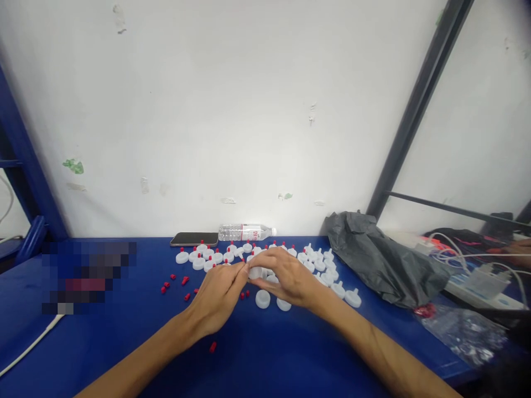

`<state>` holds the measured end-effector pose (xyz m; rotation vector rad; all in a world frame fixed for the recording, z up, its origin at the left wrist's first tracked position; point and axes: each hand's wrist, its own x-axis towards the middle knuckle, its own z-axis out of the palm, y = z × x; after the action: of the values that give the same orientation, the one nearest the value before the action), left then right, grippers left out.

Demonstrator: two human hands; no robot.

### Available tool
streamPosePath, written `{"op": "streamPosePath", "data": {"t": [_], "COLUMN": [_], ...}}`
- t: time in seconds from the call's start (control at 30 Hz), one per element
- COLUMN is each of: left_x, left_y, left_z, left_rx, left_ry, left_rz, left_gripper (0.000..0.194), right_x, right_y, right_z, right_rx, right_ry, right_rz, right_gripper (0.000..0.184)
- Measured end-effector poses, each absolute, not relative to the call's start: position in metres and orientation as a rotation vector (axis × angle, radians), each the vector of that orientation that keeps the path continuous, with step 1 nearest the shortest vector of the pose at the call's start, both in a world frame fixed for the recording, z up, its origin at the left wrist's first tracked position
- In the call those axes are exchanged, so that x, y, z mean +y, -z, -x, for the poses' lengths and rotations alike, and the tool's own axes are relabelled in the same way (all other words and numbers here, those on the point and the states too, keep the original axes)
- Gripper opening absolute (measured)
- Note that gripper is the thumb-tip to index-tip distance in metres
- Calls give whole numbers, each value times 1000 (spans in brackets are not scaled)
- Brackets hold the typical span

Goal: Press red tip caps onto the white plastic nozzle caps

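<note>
Both hands meet over the blue table (265, 354) at its middle. My right hand (286, 276) curls its fingers round a white plastic cap (256, 272). My left hand (219, 296) pinches at the cap's left side with thumb and fingertips; what is in the pinch is too small to make out. Behind the hands lie several white caps with red plugs fitted (207, 255). Plain white caps (263, 299) lie just under my right hand and to its right. Loose red plugs (185, 281) are scattered left of my left hand, and one red plug (213, 347) lies near my left wrist.
A phone (194, 239) and a lying water bottle (244, 232) rest against the white wall. A grey plastic bag (381, 260) lies at the right, with a clear bag (460, 329), a power strip and cables (477, 276) beyond. A white cable (29, 348) runs at the left.
</note>
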<state>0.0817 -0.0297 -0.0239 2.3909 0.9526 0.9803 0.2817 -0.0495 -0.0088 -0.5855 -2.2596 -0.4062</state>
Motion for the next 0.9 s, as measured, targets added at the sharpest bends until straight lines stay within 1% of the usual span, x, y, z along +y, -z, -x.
{"op": "streamPosePath", "data": {"t": [0.1,0.2,0.23,0.33,0.47,0.53,0.7,0.9], "left_x": [-33,-35,-35,-32,-26,-24,-18,-12], "left_y": [20,14,12,10,19,25,31,32], "left_z": [-80,-71,-67,-60,-64,-67,-63,-61], "left_rx": [967,981,995,1061,1078,1056,1081,1121], "left_ry": [-1064,-1188,-1222,-1251,-1049,-942,-860,-784], "left_rz": [-2186,-1988,-2001,-2249,-2738,-2842,-2874,-2837], "left_gripper": [47,48,48,43,21,16,17,21], "right_x": [-43,-31,-27,-19,-16,-15,-13,-12], "right_y": [9,7,6,1,0,2,7,10], "right_z": [-290,-316,-327,-355,-365,-362,-362,-365], "right_rx": [-2212,-2083,-2014,-1870,-1926,-2000,-2137,-2195], "right_ry": [579,575,520,468,388,338,269,202], "right_rz": [631,1002,1158,1356,1458,1488,1545,1601], "right_gripper": [29,22,20,24,23,20,20,11]}}
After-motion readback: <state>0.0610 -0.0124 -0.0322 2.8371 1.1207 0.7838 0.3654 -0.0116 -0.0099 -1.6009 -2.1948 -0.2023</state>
